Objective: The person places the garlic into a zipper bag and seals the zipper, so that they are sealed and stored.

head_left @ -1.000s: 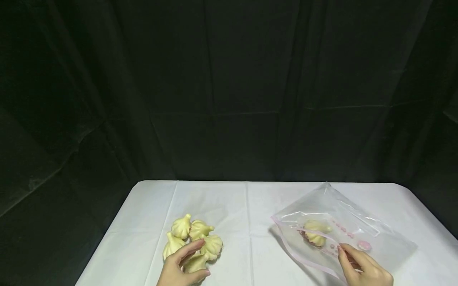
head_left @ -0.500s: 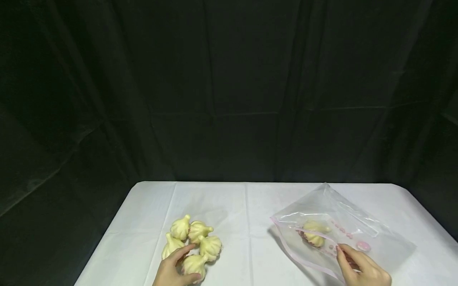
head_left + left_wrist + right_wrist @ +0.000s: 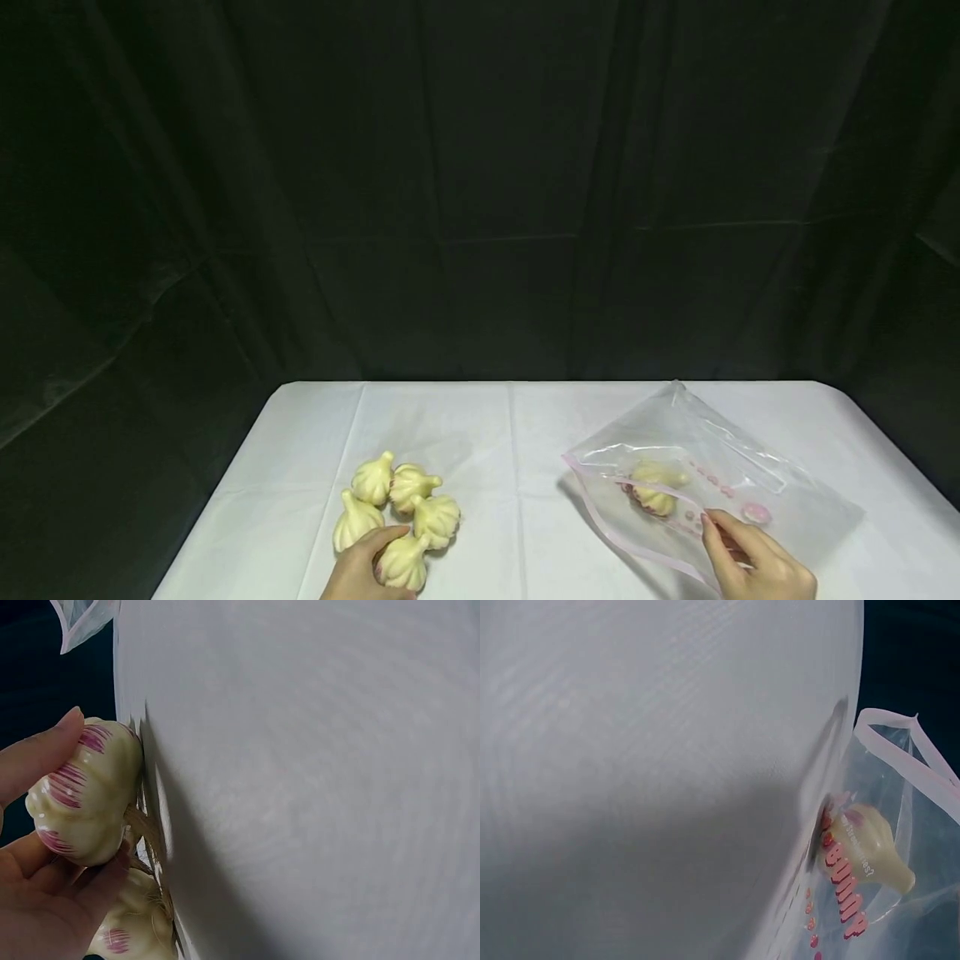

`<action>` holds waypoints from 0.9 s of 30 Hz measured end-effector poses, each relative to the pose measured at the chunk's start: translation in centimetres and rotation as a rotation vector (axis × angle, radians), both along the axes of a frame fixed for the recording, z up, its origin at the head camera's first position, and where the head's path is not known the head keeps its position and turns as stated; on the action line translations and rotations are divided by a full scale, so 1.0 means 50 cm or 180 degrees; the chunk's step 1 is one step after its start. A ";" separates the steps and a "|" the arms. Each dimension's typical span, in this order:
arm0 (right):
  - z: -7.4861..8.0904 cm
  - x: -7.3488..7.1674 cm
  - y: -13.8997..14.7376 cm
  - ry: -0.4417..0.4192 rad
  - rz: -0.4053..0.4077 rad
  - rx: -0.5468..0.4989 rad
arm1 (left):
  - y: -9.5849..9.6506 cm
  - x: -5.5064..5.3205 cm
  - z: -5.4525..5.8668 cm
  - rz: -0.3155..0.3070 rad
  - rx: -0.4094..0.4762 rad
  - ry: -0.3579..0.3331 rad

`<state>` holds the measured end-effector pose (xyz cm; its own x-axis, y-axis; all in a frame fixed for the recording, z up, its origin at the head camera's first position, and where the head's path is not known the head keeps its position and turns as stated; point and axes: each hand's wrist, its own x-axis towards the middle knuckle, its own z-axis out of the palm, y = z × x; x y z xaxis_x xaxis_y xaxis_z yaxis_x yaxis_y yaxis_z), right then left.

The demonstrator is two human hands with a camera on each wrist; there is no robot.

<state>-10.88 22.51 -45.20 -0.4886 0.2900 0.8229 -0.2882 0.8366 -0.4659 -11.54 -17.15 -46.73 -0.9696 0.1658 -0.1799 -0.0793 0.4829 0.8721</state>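
Note:
On the white table's left lie several pale garlic bulbs, among them one at the back [image 3: 372,479] and one at the right [image 3: 437,520]. My left hand [image 3: 367,568] has its thumb and fingers round the nearest garlic bulb [image 3: 402,562]. In the left wrist view, that purple-streaked bulb [image 3: 94,791] sits between thumb and fingertips, and another bulb [image 3: 131,922] lies beneath the hand. My right hand [image 3: 761,558] pinches the pink-edged mouth of a clear zip bag [image 3: 806,508], holding it partly apart. Inside the bag rests one garlic bulb [image 3: 870,847], seen through the printed plastic.
A white cloth covers the table [image 3: 517,433], with its far edge against a black curtain [image 3: 480,208]. The bag's far corner reaches close to that edge. Between the garlic group and the bag runs a strip of white cloth.
My left hand has shifted slightly left and down, closing round the nearest garlic bulb. The right hand keeps its pinch on the bag; the head view has moved a little.

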 end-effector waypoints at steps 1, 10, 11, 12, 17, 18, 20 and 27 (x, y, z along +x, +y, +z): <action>-0.001 0.000 0.000 0.0031 0.0019 -0.0009 | 0.000 0.000 0.001 -0.0013 -0.0027 0.0034; -0.007 -0.004 0.003 0.0199 0.0118 0.0043 | 0.008 0.011 0.025 -0.0296 -0.0078 0.0191; -0.005 -0.002 0.002 0.0180 0.0114 0.0061 | 0.009 0.009 0.028 -0.0397 -0.0061 0.0316; -0.003 -0.001 0.002 0.0133 0.0103 0.0062 | 0.011 0.006 0.031 -0.0510 -0.0040 0.0465; -0.007 -0.003 0.007 0.0321 0.0253 0.0123 | 0.038 -0.003 0.049 -0.0874 0.0098 0.0899; -0.008 -0.004 0.008 0.0342 0.0256 0.0129 | 0.047 -0.004 0.053 -0.0920 0.0113 0.0936; -0.009 -0.007 0.010 0.0404 0.0278 0.0141 | 0.065 -0.006 0.060 -0.0995 0.0155 0.0955; -0.007 -0.015 0.014 0.0492 0.0330 0.0154 | 0.136 -0.022 0.085 -0.1142 0.0236 0.0876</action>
<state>-11.64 23.21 -45.53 -0.3805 0.2030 0.9022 -0.4389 0.8191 -0.3694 -12.64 -10.38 -42.49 -0.8585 0.5027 0.1012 0.3210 0.3730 0.8706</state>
